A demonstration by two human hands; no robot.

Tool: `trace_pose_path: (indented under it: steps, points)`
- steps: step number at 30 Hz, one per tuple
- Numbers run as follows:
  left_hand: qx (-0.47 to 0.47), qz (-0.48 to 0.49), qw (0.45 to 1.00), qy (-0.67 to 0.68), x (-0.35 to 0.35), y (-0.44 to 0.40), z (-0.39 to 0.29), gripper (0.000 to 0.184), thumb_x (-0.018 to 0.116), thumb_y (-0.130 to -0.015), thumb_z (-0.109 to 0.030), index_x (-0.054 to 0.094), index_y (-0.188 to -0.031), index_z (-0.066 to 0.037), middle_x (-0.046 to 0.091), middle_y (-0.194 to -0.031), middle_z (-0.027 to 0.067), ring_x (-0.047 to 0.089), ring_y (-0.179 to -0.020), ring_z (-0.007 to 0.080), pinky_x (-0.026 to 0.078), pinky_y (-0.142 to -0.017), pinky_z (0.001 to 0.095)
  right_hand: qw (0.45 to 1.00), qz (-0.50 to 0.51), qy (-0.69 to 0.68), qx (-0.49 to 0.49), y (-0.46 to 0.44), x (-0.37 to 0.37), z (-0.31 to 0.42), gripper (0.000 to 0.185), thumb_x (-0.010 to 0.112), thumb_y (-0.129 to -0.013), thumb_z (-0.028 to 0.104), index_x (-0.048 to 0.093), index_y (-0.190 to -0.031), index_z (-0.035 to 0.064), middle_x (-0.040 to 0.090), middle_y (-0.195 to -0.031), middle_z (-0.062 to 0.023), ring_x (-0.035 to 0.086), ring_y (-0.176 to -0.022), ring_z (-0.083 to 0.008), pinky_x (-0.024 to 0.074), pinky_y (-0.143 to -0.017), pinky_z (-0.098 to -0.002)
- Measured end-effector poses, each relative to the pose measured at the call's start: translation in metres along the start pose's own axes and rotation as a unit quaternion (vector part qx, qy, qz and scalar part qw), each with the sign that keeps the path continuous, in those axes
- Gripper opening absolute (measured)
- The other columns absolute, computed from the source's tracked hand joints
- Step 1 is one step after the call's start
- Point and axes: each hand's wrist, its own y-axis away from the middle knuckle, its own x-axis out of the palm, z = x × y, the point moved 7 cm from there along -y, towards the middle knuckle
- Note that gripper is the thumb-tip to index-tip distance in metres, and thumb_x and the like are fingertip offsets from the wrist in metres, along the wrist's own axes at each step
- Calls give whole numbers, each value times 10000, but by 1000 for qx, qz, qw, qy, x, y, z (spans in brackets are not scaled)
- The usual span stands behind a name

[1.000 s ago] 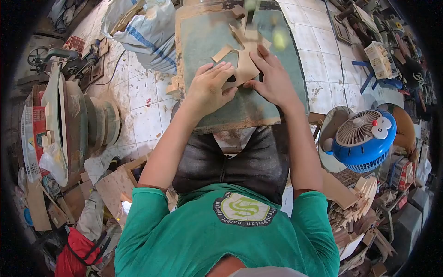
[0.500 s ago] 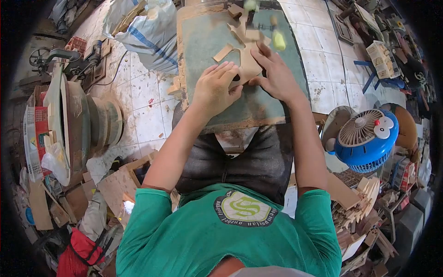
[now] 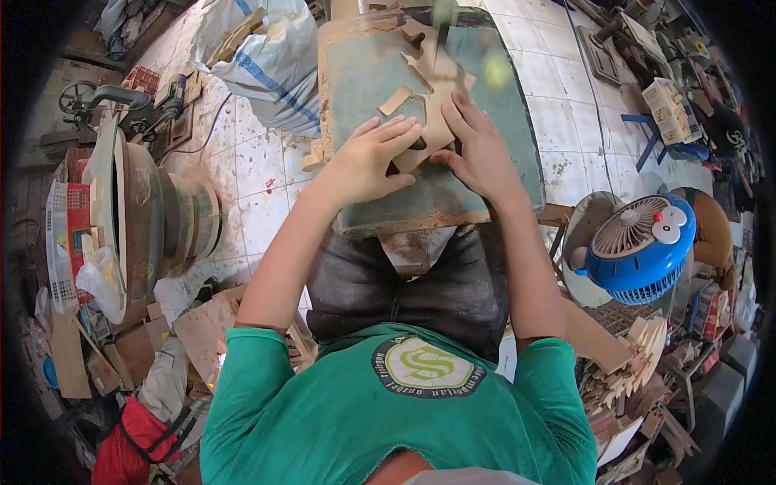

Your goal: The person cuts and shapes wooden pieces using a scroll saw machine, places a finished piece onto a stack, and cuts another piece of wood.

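Note:
A cut-out piece of pale wooden board (image 3: 436, 128) with curved notches lies on the worn green table (image 3: 349, 77). My left hand (image 3: 372, 158) rests on its near left part, fingers stretched out and flat, thumb apart. On the right edge lies my right hand (image 3: 478, 153), fingers extended over the wood and thumb spread toward the near edge. Both hands are open and press on the board from above. A small wooden offcut (image 3: 395, 101) sits left of it. At the board's far part stands a dark upright machine part (image 3: 443, 36), blurred, beside a blurred yellow-green thing (image 3: 496, 71).
A white sack (image 3: 271, 81) of wood scraps stands left of the table. Further left are a round machine base (image 3: 190, 214) and baskets (image 3: 61, 242). A blue fan (image 3: 638, 250) stands to the right, with wood offcuts (image 3: 634, 356) piled below it.
The board has turned slightly and shifted, with both hands moving along on it. A small block near the dark upright part no longer shows. The view has shifted a little.

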Motion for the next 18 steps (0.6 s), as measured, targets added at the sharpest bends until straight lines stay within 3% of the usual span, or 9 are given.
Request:
trace_pose_path:
  steps: [6, 11, 18]
  points:
    - [1, -22, 1000, -11, 9, -2, 4, 982, 952, -715, -373, 544, -1569, -114, 535, -1634, 65, 457, -1545, 274, 295, -1314, 541, 1000, 13, -15, -24, -5, -6, -10, 862, 887, -833, 293, 512, -1585, 102, 419, -1701, -152, 387, -1570, -360, 345, -1284, -506]
    - [-11, -42, 999, -28, 16, -2, 0, 981, 946, -714, -412, 552, -1561, -112, 548, -1622, 69, 463, -1542, 281, 288, -1310, 547, 998, 25, -27, -53, -8, -7, -15, 885, 888, -812, 249, 507, -1596, 99, 422, -1705, -135, 405, -1560, -344, 376, -1273, -447]
    - [-35, -72, 996, -31, 19, -2, -9, 961, 950, -714, -432, 571, -1533, -102, 579, -1585, 100, 486, -1524, 302, 293, -1287, 595, 996, 52, -34, -62, -11, -12, -18, 923, 899, -783, 246, 500, -1602, 96, 414, -1710, -131, 416, -1551, -356, 380, -1271, -448]
